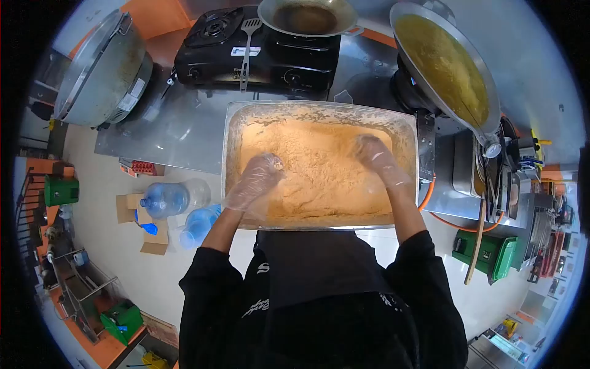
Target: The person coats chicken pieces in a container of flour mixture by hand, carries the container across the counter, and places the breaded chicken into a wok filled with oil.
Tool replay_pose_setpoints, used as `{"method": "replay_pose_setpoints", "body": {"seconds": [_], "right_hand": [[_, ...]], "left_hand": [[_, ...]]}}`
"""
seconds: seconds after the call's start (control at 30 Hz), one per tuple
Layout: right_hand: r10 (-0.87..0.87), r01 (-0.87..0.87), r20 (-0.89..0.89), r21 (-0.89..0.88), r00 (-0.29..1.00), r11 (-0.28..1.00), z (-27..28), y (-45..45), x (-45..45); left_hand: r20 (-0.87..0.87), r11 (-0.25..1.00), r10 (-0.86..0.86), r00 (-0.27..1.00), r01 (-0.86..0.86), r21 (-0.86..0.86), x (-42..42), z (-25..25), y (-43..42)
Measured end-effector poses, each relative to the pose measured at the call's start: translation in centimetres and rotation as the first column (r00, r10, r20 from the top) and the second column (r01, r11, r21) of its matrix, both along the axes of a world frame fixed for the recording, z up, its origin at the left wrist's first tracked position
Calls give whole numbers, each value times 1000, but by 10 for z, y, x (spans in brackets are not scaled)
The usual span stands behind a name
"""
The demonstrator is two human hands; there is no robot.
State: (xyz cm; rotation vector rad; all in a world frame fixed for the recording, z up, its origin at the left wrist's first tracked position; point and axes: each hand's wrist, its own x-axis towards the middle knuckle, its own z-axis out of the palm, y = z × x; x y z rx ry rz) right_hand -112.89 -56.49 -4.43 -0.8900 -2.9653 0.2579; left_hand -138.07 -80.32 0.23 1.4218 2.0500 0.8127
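A large metal tray holds a bed of orange-tan powder. My left hand, in a clear plastic glove, is at the left part of the powder, its fingers curled round a small pale, powder-coated piece. At the right part of the tray, my right hand wears the same kind of glove. Its fingers are curled down at the powder and blurred, and whatever they may hold is hidden.
Behind the tray stand a black gas stove with a slotted spatula and a pan. A wok of oil is at the right, a big metal pot at the left. Water bottles stand on the floor.
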Motion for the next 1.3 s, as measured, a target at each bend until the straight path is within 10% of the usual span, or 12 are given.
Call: {"method": "replay_pose_setpoints", "body": {"seconds": [0.33, 0.43, 0.53, 0.67, 0.87, 0.97, 1.07, 1.17, 1.3], "right_hand": [[-288, 286, -98, -39, 952, 958, -4, 9, 31], [-83, 92, -173, 42, 981, 995, -15, 13, 41], [-409, 380, -79, -243, 909, 892, 31, 0, 20], [-366, 302, -162, -321, 916, 898, 37, -12, 9], [-527, 503, 30, -352, 849, 790, 32, -15, 2], [-485, 440, -104, -290, 868, 850, 23, -14, 8], [-383, 348, -146, -220, 912, 911, 20, -9, 5], [-348, 311, -191, -199, 918, 929, 22, -11, 9], [-425, 386, -137, -238, 895, 891, 27, -13, 3]], "left_hand": [[-180, 985, -151, 972, 134, -107, -34, -49, -14], [-125, 970, -242, 962, 239, -36, -38, -56, -20], [-257, 969, -231, 938, 246, 25, -34, -44, -26], [-370, 957, -276, 887, 217, -192, -26, -25, -23], [-519, 917, -273, 810, 383, 115, -32, -31, -23], [-420, 905, -416, 807, 323, -276, -27, -1, -8], [-743, 902, -391, 543, 386, -192, -38, -47, -8], [-385, 918, -391, 836, 387, -92, -26, -16, -5], [-460, 907, -408, 789, 409, -102, -32, -41, -5]]}}
